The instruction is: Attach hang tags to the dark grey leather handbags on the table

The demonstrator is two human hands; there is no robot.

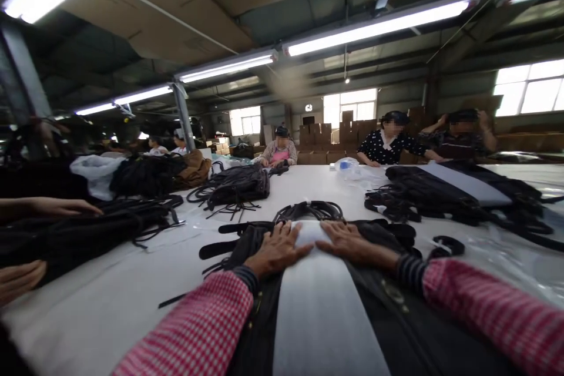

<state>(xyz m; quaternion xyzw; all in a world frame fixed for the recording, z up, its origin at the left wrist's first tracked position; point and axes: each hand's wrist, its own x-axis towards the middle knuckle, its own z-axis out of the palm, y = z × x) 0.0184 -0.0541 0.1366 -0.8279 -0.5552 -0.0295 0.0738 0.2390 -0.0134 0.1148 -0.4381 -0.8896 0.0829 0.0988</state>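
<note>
A black bag (388, 305) lies flat on the white table in front of me, its looped straps at the far end. Down its middle runs a long pale grey-white sheet (324, 317). My left hand (279, 248) rests spread on the bag at the sheet's far left edge, thumb across the sheet. Opposite it, my right hand (352, 244) lies flat with fingers apart, its fingertips on the sheet's right edge. Neither hand grasps anything.
Black bags (240, 182) lie further back on the table (304, 182); another with a pale sheet (469, 183) is at right. Clear plastic (511, 258) lies near my right arm. At left, another person's hands (66, 207) touch a black bag. Several people sit across.
</note>
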